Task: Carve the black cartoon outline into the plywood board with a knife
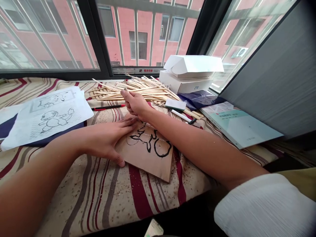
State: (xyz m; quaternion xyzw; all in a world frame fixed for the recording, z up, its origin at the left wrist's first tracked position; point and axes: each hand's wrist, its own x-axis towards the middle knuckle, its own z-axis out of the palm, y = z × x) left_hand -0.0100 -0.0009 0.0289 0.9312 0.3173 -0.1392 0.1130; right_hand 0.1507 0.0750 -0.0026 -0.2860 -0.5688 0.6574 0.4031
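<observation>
A thin wooden board (pixel 150 166) with a bold black line drawing lies slanted on the striped cloth. My left hand (pixel 108 140) presses flat along the board's left side, thumb spread near its front corner and fingers stretched toward its far end. Above the far part of the board, my right hand (pixel 137 103) is closed in a fist with the thumb on top. What the fist holds, if anything, is hidden. My right forearm passes over the board's right edge and covers part of the drawing.
Crumbs dot the striped cloth (pixel 116 194). Printed sheets (pixel 55 115) lie left, beside a black and red pen (pixel 108 107). Behind are thin wooden sticks (pixel 148 89) and a white box (pixel 187 80). At right are an eraser block (pixel 175 104), a white marker (pixel 181 115) and a book (pixel 243 126).
</observation>
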